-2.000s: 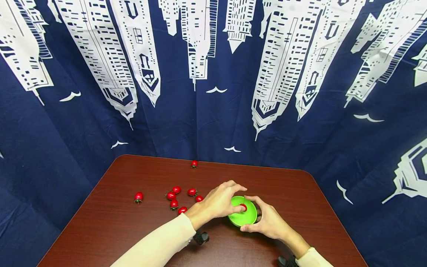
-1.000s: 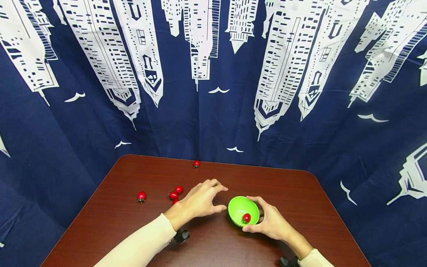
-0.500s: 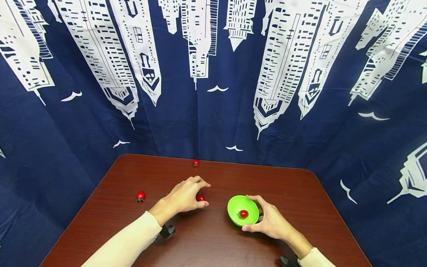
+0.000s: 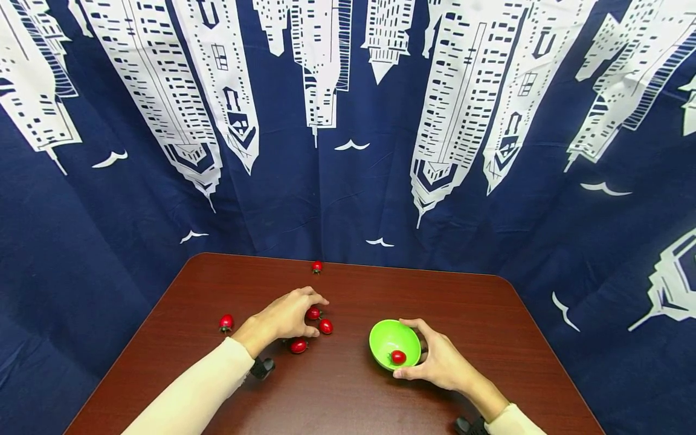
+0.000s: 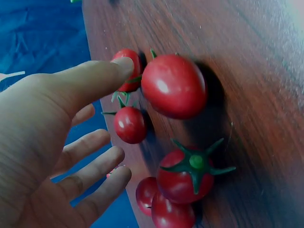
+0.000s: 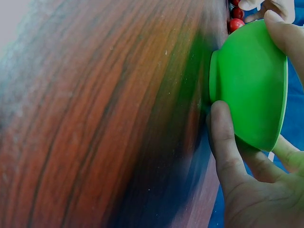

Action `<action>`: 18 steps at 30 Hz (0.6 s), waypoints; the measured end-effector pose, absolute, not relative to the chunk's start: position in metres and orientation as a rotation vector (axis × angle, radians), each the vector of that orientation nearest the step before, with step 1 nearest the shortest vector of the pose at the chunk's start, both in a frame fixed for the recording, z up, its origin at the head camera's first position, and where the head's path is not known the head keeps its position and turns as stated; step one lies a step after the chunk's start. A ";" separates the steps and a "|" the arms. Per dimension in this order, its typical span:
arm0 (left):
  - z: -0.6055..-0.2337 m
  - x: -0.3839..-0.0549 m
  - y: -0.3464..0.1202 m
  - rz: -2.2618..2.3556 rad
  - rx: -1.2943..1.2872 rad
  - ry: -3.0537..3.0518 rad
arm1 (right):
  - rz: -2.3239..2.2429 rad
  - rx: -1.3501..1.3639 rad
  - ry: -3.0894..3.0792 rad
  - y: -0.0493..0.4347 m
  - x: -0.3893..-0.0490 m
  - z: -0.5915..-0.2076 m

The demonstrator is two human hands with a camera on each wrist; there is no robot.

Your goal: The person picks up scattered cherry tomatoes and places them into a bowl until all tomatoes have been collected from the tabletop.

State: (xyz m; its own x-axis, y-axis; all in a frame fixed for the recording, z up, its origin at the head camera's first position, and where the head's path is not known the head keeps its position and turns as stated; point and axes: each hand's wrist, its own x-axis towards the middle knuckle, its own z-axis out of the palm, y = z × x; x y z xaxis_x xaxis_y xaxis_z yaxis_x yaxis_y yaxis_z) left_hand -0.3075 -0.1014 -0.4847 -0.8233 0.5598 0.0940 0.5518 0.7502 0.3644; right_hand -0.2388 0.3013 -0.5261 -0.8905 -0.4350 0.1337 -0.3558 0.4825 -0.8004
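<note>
My left hand (image 4: 285, 314) hovers over a cluster of cherry tomatoes, fingers spread and holding nothing. In the left wrist view its thumb overlaps one cherry tomato (image 5: 135, 76); whether it touches cannot be told. A larger-looking tomato (image 5: 175, 86) and one with a green star-shaped stem (image 5: 185, 176) lie close by. With thumb and fingers, my right hand (image 4: 443, 359) grips the sides of a small green bowl (image 4: 385, 335). One cherry tomato (image 4: 399, 357) lies inside the bowl. The left hand hides part of the cluster in the head view.
The brown wooden table (image 4: 348, 399) ends at a navy curtain (image 4: 348, 193) printed with white buildings. One cherry tomato (image 4: 317, 266) lies near the back edge, another (image 4: 226, 322) to the left of the cluster.
My left hand let go of a cherry tomato in the bowl and moved left to above the cluster. That tomato rolled within the bowl. My right hand kept its grip on the bowl.
</note>
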 end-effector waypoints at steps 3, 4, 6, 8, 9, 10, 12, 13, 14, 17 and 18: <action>-0.485 -0.311 -0.103 0.566 0.933 2.911 | -1.387 -0.706 2.627 0.301 -0.239 -0.526; -0.484 -0.312 -0.103 0.554 0.942 2.910 | -1.387 -0.705 2.628 0.301 -0.239 -0.526; -0.483 -0.314 -0.102 0.524 0.952 2.915 | -1.388 -0.704 2.630 0.301 -0.239 -0.526; -0.482 -0.316 -0.100 0.491 0.957 2.920 | -1.388 -0.703 2.632 0.300 -0.239 -0.526; -0.482 -0.316 -0.099 0.474 0.958 2.924 | -1.389 -0.704 2.632 0.300 -0.239 -0.525; -0.481 -0.317 -0.098 0.460 0.960 2.927 | -1.389 -0.705 2.632 0.300 -0.239 -0.525; -0.481 -0.318 -0.097 0.430 0.968 2.930 | -1.390 -0.708 2.630 0.300 -0.239 -0.525; -0.481 -0.319 -0.096 0.416 0.974 2.930 | -1.390 -0.709 2.630 0.300 -0.239 -0.525; -0.482 -0.319 -0.095 0.403 0.980 2.930 | -1.393 -0.710 2.629 0.300 -0.239 -0.525; -0.482 -0.320 -0.092 0.379 0.984 2.923 | -1.401 -0.712 2.626 0.300 -0.239 -0.526; -0.483 -0.321 -0.091 0.376 0.978 2.919 | -1.403 -0.712 2.625 0.300 -0.239 -0.526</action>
